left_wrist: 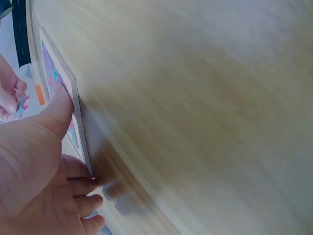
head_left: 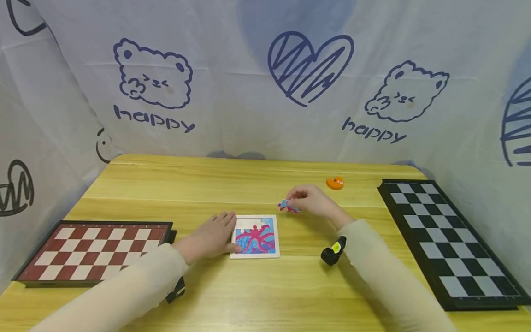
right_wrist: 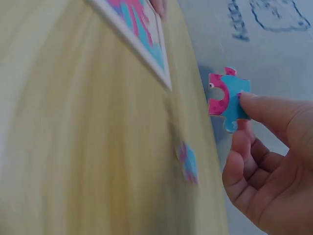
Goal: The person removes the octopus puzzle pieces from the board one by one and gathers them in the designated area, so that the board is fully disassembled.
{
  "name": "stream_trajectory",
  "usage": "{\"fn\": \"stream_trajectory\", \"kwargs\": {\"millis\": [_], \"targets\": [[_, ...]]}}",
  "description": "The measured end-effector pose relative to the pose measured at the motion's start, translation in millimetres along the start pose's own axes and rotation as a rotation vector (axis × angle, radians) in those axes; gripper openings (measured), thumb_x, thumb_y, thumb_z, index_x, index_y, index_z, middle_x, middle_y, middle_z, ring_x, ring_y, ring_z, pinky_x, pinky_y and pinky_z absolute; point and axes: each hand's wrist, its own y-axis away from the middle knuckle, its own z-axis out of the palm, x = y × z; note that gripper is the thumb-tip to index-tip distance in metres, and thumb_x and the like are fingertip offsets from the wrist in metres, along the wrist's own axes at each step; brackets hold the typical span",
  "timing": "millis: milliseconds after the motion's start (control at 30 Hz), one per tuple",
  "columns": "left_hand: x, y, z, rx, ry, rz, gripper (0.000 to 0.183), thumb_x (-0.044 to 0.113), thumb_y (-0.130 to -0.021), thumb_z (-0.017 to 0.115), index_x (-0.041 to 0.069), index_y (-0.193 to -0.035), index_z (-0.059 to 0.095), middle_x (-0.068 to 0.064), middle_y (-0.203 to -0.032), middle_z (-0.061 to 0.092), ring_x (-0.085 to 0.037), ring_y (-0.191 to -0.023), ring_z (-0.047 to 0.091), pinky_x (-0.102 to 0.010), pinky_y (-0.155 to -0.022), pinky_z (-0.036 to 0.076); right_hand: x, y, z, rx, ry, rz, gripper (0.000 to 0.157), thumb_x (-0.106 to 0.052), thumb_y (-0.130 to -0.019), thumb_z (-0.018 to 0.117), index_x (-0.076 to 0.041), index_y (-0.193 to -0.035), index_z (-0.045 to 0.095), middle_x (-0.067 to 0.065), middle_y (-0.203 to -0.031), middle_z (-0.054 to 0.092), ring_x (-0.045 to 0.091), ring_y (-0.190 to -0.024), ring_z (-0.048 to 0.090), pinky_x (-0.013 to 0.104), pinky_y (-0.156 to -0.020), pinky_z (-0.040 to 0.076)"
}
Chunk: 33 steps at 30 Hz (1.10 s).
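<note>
A square jigsaw puzzle in a white frame [head_left: 276,253] lies on the table, its picture a pink octopus on blue, with a pale gap along the upper part. My left hand [head_left: 213,235] rests at the frame's left side, fingers extended and thumb over the lower left corner. To the right of the frame, my right hand [head_left: 311,201] pinches a pink and blue puzzle piece [right_wrist: 234,95] between thumb and fingers, raised above the table. Below that hand, a second puzzle piece [right_wrist: 188,164] lies on the wood, blurred in the right wrist view.
A red and white checkered board [head_left: 99,251] lies at the left, and a black and white one [head_left: 450,240] at the right. Behind the right hand sits a small orange object [head_left: 334,183]. A printed cloth [head_left: 232,92] hangs behind the table.
</note>
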Motion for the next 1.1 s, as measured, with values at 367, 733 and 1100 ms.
{"fn": "stream_trajectory", "kwargs": {"millis": [367, 733, 1100], "targets": [[-1.3, 3.0, 0.0, 0.004, 0.006, 0.009, 0.080, 0.047, -0.090, 0.051, -0.012, -0.139, 0.027, -0.026, -0.145, 0.023, -0.038, -0.133, 0.020, -0.048, -0.107, 0.019, 34, 22, -43.3, 0.083, 0.119, 0.120, 0.010, -0.010, -0.088, 0.062, -0.002, -0.091, 0.067, 0.003, -0.070, 0.051, 0.016, -0.062, 0.043, 0.026, -0.055, 0.039], [-1.5, 4.4, 0.2, 0.016, -0.001, 0.025, 0.079, 0.047, -0.090, 0.051, -0.012, -0.138, 0.028, -0.026, -0.144, 0.025, -0.039, -0.132, 0.022, -0.048, -0.106, 0.021, 57, 25, -48.9, 0.095, 0.167, 0.207, 0.014, -0.010, -0.088, 0.062, 0.000, -0.095, 0.068, 0.001, -0.069, 0.053, 0.017, -0.061, 0.045, 0.027, -0.056, 0.039], [-0.7, 5.3, -0.1, 0.015, 0.005, 0.025, 0.079, 0.047, -0.090, 0.051, -0.012, -0.138, 0.028, -0.026, -0.144, 0.025, -0.039, -0.133, 0.021, -0.048, -0.107, 0.020, 57, 23, -46.2, 0.098, 0.211, 0.218, 0.013, -0.011, -0.087, 0.064, 0.000, -0.093, 0.069, 0.002, -0.075, 0.059, 0.016, -0.063, 0.046, 0.027, -0.058, 0.042]]}}
